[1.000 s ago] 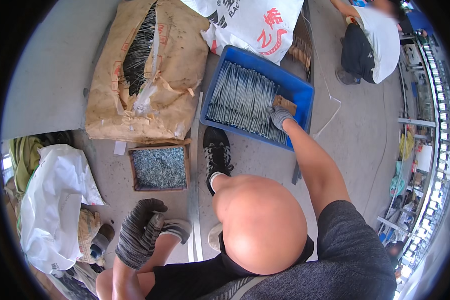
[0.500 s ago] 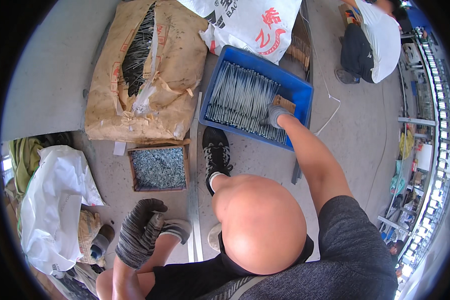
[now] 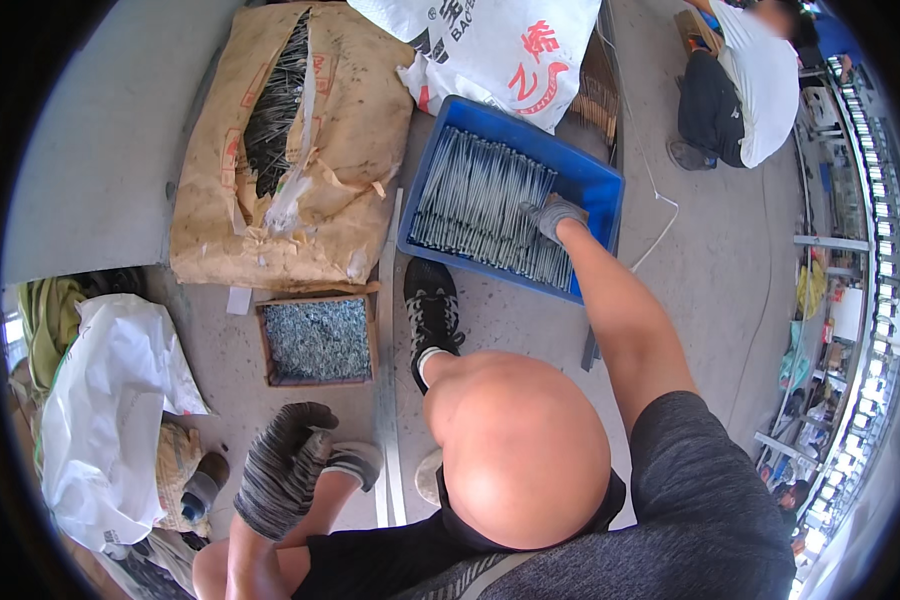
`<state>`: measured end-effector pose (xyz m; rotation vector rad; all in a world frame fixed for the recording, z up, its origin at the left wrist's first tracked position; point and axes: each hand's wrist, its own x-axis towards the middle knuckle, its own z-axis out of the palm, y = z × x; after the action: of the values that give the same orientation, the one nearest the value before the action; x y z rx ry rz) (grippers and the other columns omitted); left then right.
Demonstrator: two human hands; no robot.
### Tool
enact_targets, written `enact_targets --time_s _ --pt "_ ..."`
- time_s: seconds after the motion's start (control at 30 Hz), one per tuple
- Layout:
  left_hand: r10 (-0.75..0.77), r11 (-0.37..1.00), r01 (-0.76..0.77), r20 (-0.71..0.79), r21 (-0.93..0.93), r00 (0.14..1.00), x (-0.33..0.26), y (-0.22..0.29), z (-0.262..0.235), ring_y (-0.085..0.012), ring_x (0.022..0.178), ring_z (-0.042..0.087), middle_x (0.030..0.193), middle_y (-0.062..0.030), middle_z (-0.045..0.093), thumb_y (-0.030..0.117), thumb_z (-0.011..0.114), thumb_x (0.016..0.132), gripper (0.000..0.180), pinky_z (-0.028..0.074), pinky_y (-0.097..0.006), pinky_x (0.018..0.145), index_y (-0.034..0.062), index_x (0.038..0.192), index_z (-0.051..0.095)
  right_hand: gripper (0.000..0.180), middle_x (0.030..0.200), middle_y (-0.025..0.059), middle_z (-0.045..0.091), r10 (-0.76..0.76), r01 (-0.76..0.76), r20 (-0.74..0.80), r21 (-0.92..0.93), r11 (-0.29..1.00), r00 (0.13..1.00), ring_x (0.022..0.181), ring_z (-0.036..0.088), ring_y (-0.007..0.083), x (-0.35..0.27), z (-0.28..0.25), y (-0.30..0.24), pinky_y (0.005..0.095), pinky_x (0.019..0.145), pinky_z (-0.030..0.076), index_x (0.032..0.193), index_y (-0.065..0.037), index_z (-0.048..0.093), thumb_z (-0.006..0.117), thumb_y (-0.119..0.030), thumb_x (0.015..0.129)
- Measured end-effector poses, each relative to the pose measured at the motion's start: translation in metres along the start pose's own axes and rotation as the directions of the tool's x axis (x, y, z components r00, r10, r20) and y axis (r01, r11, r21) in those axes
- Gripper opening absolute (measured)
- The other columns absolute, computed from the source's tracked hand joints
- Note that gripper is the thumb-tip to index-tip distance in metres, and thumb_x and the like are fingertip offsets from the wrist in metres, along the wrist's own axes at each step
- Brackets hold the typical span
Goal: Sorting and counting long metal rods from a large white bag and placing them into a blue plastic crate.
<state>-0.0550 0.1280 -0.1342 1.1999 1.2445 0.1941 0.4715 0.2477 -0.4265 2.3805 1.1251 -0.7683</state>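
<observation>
My right hand, in a grey knit glove, reaches into a blue plastic bin. Its fingers stretch out over the right end of a layer of long thin metal rods, which lie side by side. A piece of brown cardboard shows partly behind that hand. My left hand, in a striped dark grey glove, is held low beside my leg with its fingers curled in. Whatever it may hold is hidden. Farther off from it sits a shallow cardboard box of small metal pieces.
A torn brown paper sack full of metal rods lies at far left. White printed sacks lie behind the bin, and a white plastic bag is at left. At right, a person crouches near a long rack.
My right hand has shifted slightly up and left over the rods, its fingers now stretched out more. My left hand stays curled, almost in place.
</observation>
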Motion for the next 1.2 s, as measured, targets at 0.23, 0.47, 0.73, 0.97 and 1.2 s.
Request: enact_targets --time_s 0.23,0.47,0.73,0.97,1.2 --pt "-0.011 0.999 0.011 -0.015 -0.043 1.0 0.005 -0.001 0.003 -0.0097 0.09 0.06 0.105 -0.0041 0.065 0.036 0.059 0.102 0.036 0.051 -0.027 0.08 0.0031 0.118 0.06 0.096 0.151 0.0184 0.047 0.13 -0.117 -0.104 0.122 0.986 0.986 0.131 0.054 0.0347 0.02 0.027 0.003 0.0435 0.114 0.041 0.156 -0.007 0.029 0.06 -0.065 0.087" --pt "-0.005 1.0 0.005 0.004 -0.021 1.0 0.006 -0.012 0.003 -0.0102 0.09 0.061 0.105 -0.0041 0.065 0.037 0.06 0.101 0.037 0.051 -0.027 0.081 0.0034 0.117 0.06 0.087 0.156 0.0168 0.04 0.052 -0.046 -0.033 0.172 0.984 0.998 0.142 0.041 0.0344 0.033 0.037 0.014 0.0407 0.118 0.037 0.153 -0.009 0.034 0.072 -0.048 0.085" --pt "-0.044 0.999 0.044 -0.007 -0.007 0.999 -0.002 -0.01 0.0 -0.0108 0.091 0.061 0.105 -0.0046 0.065 0.037 0.06 0.101 0.038 0.051 -0.028 0.081 0.0033 0.119 0.059 0.08 0.153 0.0172 0.045 0.024 -0.013 -0.102 0.113 0.994 0.994 0.138 0.047 0.035 0.006 0.024 -0.014 0.0416 0.116 0.039 0.148 -0.013 0.046 0.072 -0.053 0.083" --pt "-0.007 1.0 0.007 0.0 -0.007 1.0 0.006 -0.007 0.004 -0.0109 0.092 0.061 0.106 -0.0047 0.065 0.036 0.059 0.102 0.037 0.051 -0.028 0.082 0.0032 0.118 0.059 0.059 0.134 0.0214 0.06 0.027 -0.005 -0.21 0.105 0.994 0.977 0.126 0.057 0.0399 -0.006 -0.004 -0.008 0.0469 0.105 0.047 0.134 -0.007 0.057 0.063 -0.047 0.092" --pt "-0.024 0.999 0.024 0.014 -0.025 1.0 0.008 -0.015 0.002 -0.0107 0.092 0.061 0.107 -0.0043 0.065 0.036 0.06 0.101 0.037 0.051 -0.027 0.082 0.0032 0.119 0.059 0.051 0.131 0.0259 0.06 -0.1 0.114 -0.2 0.058 0.992 0.975 0.124 0.058 0.0409 -0.005 0.007 -0.022 0.0482 0.104 0.048 0.13 -0.002 0.058 0.06 -0.039 0.094"
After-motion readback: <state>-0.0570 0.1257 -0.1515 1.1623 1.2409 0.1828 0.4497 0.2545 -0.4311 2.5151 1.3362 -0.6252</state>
